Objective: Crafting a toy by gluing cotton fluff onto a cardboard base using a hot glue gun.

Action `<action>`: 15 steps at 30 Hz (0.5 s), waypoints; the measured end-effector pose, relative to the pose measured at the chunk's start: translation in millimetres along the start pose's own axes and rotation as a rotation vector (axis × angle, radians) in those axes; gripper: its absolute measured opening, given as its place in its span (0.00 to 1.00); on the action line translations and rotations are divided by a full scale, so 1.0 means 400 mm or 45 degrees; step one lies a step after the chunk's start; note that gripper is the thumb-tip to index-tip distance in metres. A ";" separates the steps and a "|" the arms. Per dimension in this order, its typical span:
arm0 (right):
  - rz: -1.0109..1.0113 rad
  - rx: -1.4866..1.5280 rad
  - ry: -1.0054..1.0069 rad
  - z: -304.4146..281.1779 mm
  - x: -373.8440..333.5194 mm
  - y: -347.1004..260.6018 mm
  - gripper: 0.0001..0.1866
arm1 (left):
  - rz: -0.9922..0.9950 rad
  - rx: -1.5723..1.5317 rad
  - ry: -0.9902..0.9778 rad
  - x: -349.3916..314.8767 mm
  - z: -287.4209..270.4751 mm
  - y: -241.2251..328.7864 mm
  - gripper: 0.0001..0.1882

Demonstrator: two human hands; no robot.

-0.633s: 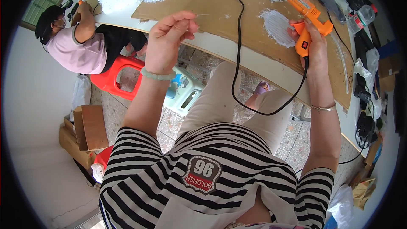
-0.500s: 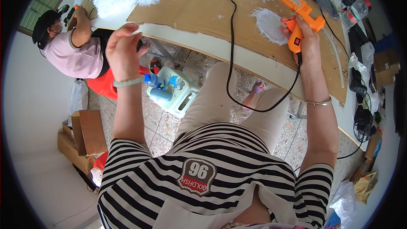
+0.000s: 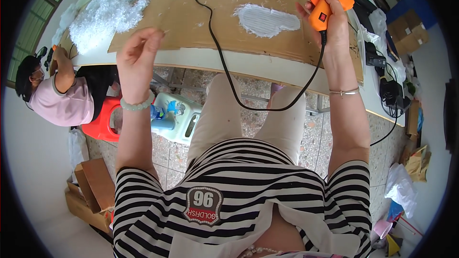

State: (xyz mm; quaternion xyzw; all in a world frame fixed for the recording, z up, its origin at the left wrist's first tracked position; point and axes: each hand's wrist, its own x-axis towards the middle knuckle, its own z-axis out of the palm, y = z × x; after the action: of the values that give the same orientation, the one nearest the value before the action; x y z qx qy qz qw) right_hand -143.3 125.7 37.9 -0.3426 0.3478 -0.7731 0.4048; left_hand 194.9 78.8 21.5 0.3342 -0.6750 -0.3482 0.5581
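Note:
My right hand [image 3: 337, 26] grips an orange glue gun [image 3: 321, 15] by its handle, raised over the right part of the table. Its nozzle runs past the upper edge of the picture. From the handle a black cord [image 3: 217, 43] loops down in front of me and back across the cardboard. My left hand [image 3: 138, 59] is lifted at the table's near edge, thumb and fingers pinched together; a faint wisp shows at the tips, too thin to name. On the brown cardboard [image 3: 191, 28] lies an oval white ribbed piece [image 3: 267, 20] with frayed edges, left of the glue gun.
Piles of clear-white shredded strands [image 3: 112, 9] cover the table's far left and back. A co-worker [image 3: 62, 88] sits at the left on a red stool [image 3: 103, 124]. A pale green stool [image 3: 184, 119] holds a bottle. Black adapters and cables [image 3: 392, 91] crowd the right edge.
The view has shifted, so the table and white piece appear farther left. My right hand with the glue gun is higher in the picture; my left hand stays pinched.

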 end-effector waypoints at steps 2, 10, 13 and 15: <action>0.054 -0.086 0.163 -0.025 0.001 -0.009 0.12 | 0.110 0.101 -0.293 0.047 0.072 -0.001 0.06; 0.084 -0.569 0.043 -0.099 -0.050 -0.070 0.13 | 0.811 0.481 -0.804 0.118 0.318 -0.002 0.11; 0.106 -0.857 -0.122 -0.154 -0.068 -0.084 0.14 | 1.001 0.546 -0.879 0.115 0.349 -0.016 0.14; 0.148 -0.917 -0.115 -0.174 -0.074 -0.089 0.14 | 1.005 0.582 -0.904 0.114 0.363 -0.027 0.15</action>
State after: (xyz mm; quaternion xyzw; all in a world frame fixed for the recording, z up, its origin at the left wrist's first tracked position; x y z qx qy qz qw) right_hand -200.7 184.8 23.3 -0.4764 0.5984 -0.5611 0.3164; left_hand 45.5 49.0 16.8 0.0318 -0.9526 -0.0498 0.2986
